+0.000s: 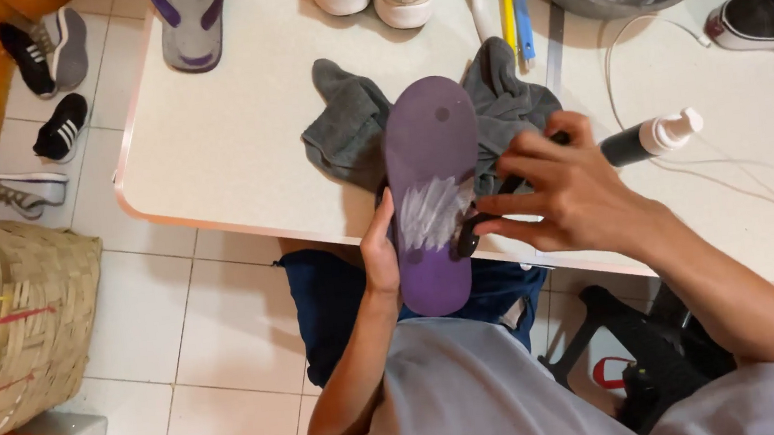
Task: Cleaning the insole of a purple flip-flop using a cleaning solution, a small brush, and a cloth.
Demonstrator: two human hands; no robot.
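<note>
the purple flip-flop [432,194] lies sole-up, its toe end resting on a crumpled grey cloth [350,126] at the near edge of the worktop [237,137] and its heel end hanging out over the person's lap. the left hand [378,251] grips it along the left edge near the heel, thumb on the sole side and the other fingers wrapped underneath, out of sight. the right hand [559,187] has its fingers closed around a dark brush [473,228] whose head touches the sole just beside a patch of white foam streaks [434,211].

the flip-flop looks light and made of soft foam rubber, so it probably bends if held only at one end; the wet foam patch is likely slippery (the dry edges look like the better grip). holding it at the side of the narrow waist, as the left hand does, with the cloth supporting the toe, seems to keep it steady under brushing pressure.

a dark pump bottle with a white nozzle [654,137] lies on the worktop just beyond the right hand, and a second flip-flop [191,24] sits well apart at the far edge.
</note>
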